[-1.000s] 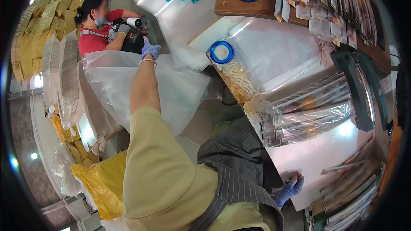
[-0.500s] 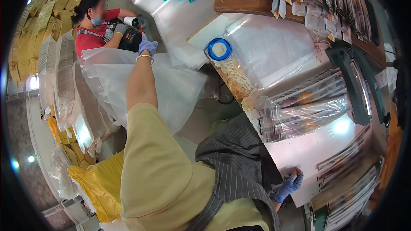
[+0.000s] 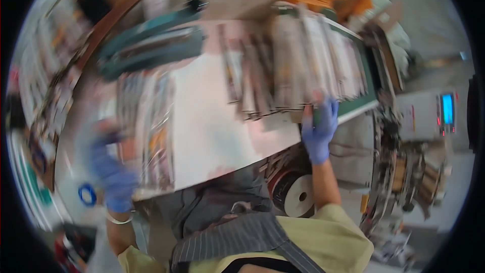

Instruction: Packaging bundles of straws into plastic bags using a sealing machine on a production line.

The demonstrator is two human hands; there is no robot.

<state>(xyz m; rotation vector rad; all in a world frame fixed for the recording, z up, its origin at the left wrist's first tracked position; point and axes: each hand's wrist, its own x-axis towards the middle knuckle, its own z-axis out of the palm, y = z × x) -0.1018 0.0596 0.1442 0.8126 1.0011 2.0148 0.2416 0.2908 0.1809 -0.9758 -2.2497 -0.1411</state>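
The view has swung sharply since a second ago: the co-worker and big clear bags are gone, and a pale worktop (image 3: 222,126) fills the picture, much blurred. The right hand (image 3: 321,131), blue-gloved, rests on the near edge of a row of packets (image 3: 303,65); its grip cannot be told. The left hand (image 3: 113,177), smeared by motion, is beside clear-wrapped packs (image 3: 151,121). A tape roll (image 3: 298,194) sits below the worktop.

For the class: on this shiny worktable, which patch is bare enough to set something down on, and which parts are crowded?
One bare patch: the pale middle of the shiny metal worktable, between the blurred clear packets by the left blue-gloved hand and the fanned row of flat packets. The far right is crowded: the right blue-gloved hand rests at that row's near end.
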